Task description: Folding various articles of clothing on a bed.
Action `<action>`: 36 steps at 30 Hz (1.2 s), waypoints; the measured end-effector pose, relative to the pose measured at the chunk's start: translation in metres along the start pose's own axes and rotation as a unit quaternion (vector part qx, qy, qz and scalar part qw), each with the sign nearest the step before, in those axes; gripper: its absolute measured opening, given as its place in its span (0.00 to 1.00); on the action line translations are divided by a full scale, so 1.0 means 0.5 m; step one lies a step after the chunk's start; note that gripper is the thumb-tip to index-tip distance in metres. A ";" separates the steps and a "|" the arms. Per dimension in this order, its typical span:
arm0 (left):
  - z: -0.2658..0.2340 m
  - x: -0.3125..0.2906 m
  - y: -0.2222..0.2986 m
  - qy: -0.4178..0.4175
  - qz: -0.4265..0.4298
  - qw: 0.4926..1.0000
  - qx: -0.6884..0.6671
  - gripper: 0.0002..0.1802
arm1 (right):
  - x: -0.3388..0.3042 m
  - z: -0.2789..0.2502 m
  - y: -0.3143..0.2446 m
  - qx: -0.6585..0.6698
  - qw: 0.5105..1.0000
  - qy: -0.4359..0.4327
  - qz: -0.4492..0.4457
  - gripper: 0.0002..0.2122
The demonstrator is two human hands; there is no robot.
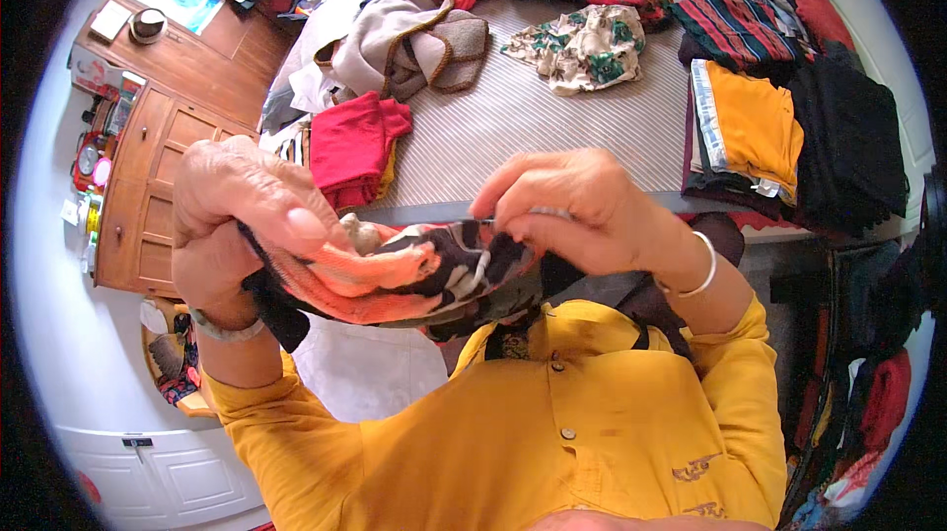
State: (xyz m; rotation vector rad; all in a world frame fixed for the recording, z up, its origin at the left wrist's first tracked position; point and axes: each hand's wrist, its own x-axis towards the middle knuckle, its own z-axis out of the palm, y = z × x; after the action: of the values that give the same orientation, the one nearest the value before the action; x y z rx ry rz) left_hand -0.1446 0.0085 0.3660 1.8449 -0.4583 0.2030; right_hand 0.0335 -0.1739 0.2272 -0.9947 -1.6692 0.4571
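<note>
Between my two hands, close in front of my chest, stretches a bunched garment (444,275) in orange, black, white and grey patches. My left hand (256,206) is closed round its left end, thumb on top, and a black part of the cloth hangs below that wrist. With thumb and fingertips pressed together, my right hand (567,206) pinches the garment's right edge. Exactly what kind of garment it is cannot be made out. Behind my left hand lies a folded red cloth (345,141) on the striped bed cover (533,127).
A grey blanket with brown edging (409,38) and a floral cloth (582,48) lie farther back on the bed. Folded yellow clothes (750,127) and black clothes (848,146) are stacked at right. A wooden cabinet (158,186) stands at left; clothes hang at the lower right.
</note>
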 end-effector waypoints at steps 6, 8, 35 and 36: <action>0.000 -0.006 0.001 0.038 -0.051 0.996 0.055 0.16 | 0.043 0.092 0.004 -0.001 0.967 0.196 -0.163 0.05; 0.003 -0.005 0.000 0.064 -0.071 0.991 0.097 0.17 | 0.025 0.077 0.003 -0.025 0.991 0.108 -0.076 0.06; -0.044 0.003 0.007 0.197 -0.072 0.956 0.206 0.18 | -0.063 0.076 0.073 -0.318 0.926 0.155 -0.133 0.26; -0.043 0.002 0.011 0.198 -0.073 0.955 0.206 0.18 | -0.071 0.081 0.081 -0.323 0.932 0.127 -0.104 0.25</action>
State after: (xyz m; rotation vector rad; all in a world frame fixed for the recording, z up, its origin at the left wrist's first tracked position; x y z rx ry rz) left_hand -0.1441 0.0273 0.3781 2.1647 0.0079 0.5909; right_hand 0.0136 -0.1716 0.1628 -1.2625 -1.6878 -0.3845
